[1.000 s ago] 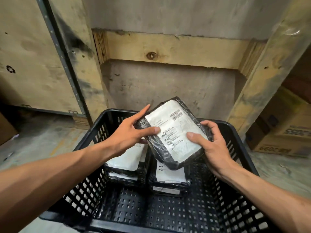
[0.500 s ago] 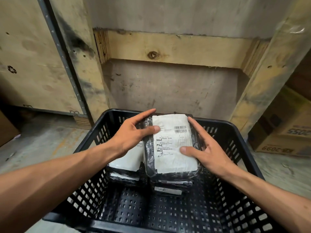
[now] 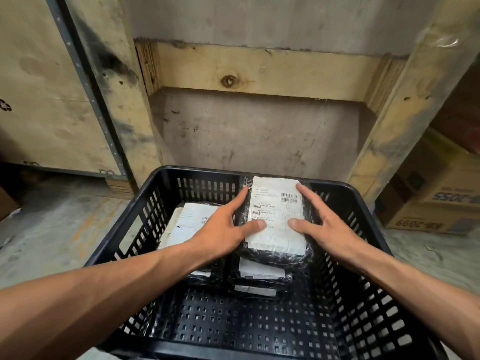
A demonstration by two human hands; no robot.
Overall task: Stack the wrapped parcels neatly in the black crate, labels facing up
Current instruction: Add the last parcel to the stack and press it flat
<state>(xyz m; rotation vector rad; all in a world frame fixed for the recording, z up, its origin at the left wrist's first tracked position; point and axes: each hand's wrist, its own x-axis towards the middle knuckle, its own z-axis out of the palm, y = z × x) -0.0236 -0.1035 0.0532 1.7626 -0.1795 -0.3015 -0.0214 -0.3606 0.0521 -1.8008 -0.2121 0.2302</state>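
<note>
While both hands press on it, a wrapped parcel (image 3: pixel 275 216) lies label up on the right stack at the far wall of the black crate (image 3: pixel 124 229), seen from the head camera. The left hand (image 3: pixel 223 229) rests on the parcel's left edge, fingers spread, thumb flat on the white label (image 3: pixel 278 229). The right hand (image 3: pixel 324 227) lies on the parcel's right edge, its grip likewise spread, thumb on the label, nothing pinched. Under this parcel more parcels (image 3: pixel 259 279) show their label edges. A second stack (image 3: pixel 187 222) sits just beside it toward the crate's left wall, label up, partly hidden by the left forearm. The crate's near half is bare perforated floor. Beyond the crate stands a plywood wall (image 3: pixel 254 71); to the crate's right sits a cardboard box (image 3: pixel 436 203).
</note>
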